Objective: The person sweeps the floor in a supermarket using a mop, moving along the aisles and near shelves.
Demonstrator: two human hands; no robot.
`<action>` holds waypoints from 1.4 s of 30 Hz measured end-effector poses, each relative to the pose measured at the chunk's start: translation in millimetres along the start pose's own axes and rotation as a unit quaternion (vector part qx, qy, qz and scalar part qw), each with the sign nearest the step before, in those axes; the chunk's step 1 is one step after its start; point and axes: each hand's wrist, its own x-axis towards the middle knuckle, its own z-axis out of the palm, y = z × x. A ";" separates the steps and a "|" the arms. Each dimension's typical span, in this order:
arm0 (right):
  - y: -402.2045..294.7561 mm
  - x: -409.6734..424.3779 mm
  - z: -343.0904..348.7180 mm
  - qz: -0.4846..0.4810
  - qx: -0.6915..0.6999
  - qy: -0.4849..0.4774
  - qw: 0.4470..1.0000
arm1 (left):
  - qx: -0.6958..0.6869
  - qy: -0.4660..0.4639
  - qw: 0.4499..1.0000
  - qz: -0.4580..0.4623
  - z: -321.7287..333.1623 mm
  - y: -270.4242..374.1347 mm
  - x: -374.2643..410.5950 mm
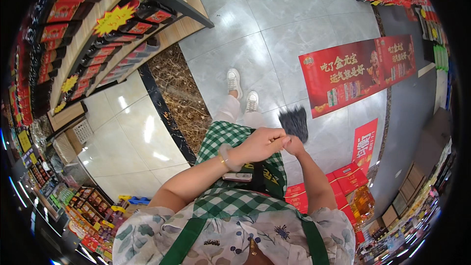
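Observation:
My left hand (263,141) and my right hand (293,145) meet in front of the apron, fingers curled and touching. A dark bristly brush or duster (295,123) shows just beyond my right hand, its bristle tips blurred. Its handle is out of sight, so I cannot tell which hand, if either, grips it. On my left wrist are a pale bangle (229,157) and a thin gold-coloured band. Below my left forearm a phone-like flat object (237,176) rests against the green-and-white checked apron (228,130).
Shelves of dark bottles (97,59) with yellow price tags rise at the left, a dark shelf corner (206,22) jutting out. Red posters (358,73) lie on the grey tiled floor (228,40). Red boxes (347,178) and a jug of golden oil (362,202) stand at my right.

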 end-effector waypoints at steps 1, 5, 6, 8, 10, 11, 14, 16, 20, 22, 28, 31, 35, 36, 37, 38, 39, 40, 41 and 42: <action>14.6 -3.7 0.5 0.058 -0.066 -0.052 0.995 | -0.045 -0.023 0.996 -0.079 3.4 -17.6 3.2; 20.5 -15.3 -10.3 0.024 -0.145 -0.035 0.989 | -0.220 0.151 0.963 -0.038 -15.3 -52.4 -3.1; 10.6 -14.0 -13.5 -0.007 -0.146 0.001 0.989 | -0.260 0.173 0.948 0.059 -21.2 -51.5 -10.0; -9.8 -9.6 -23.1 -0.058 -0.165 0.030 0.984 | -0.238 0.170 0.954 0.068 -32.8 -43.4 -21.0; -34.3 1.4 -31.0 -0.105 -0.172 0.067 0.977 | -0.205 0.194 0.956 0.085 -39.4 -29.2 -35.6; -45.4 4.9 -34.2 -0.123 -0.169 0.087 0.974 | -0.211 0.207 0.948 0.121 -43.4 -22.4 -45.1; -83.3 32.1 -36.5 -0.194 -0.184 0.145 0.953 | -0.218 0.254 0.920 0.205 -57.7 -12.7 -79.0; -113.1 60.2 -30.9 -0.222 -0.181 0.163 0.944 | -0.182 0.294 0.907 0.240 -66.7 -18.8 -104.4; -177.7 108.8 16.0 -0.234 -0.185 0.119 0.947 | -0.136 0.440 0.862 0.209 -71.3 -53.1 -164.8; -206.7 117.5 55.7 -0.288 -0.184 0.096 0.935 | -0.146 0.540 0.803 0.205 -76.4 -70.8 -207.1; -297.8 93.8 169.4 -0.373 -0.263 -0.032 0.889 | -0.193 0.693 0.671 0.179 -76.5 -115.0 -339.5; -342.5 64.5 221.1 -0.424 -0.263 -0.112 0.859 | -0.147 0.692 0.673 0.215 -68.9 -112.3 -407.9; -389.2 24.9 285.8 -0.476 -0.142 -0.185 0.848 | -0.037 0.786 0.586 0.190 -48.2 -83.4 -464.6; -394.9 13.6 299.7 -0.499 -0.085 -0.152 0.849 | -0.011 0.812 0.554 0.183 -42.1 -75.3 -471.6; -396.0 3.6 309.2 -0.534 -0.026 -0.121 0.837 | 0.025 0.830 0.529 0.174 -35.5 -67.2 -475.6; -396.0 -3.6 315.4 -0.560 0.044 -0.112 0.820 | 0.040 0.842 0.512 0.165 -30.3 -59.0 -478.0; -394.7 -10.3 319.6 -0.560 0.083 -0.133 0.813 | 0.063 0.843 0.509 0.164 -23.5 -51.5 -477.8; -390.9 -15.6 319.6 -0.570 0.112 -0.121 0.805 | 0.083 0.842 0.505 0.168 -18.8 -46.5 -473.6; -384.5 -19.1 315.7 -0.571 0.132 -0.117 0.802 | 0.133 0.829 0.518 0.164 -13.4 -41.5 -467.9; -377.2 -23.4 310.0 -0.571 0.151 -0.113 0.799 | 0.174 0.811 0.532 0.170 -5.9 -36.3 -459.9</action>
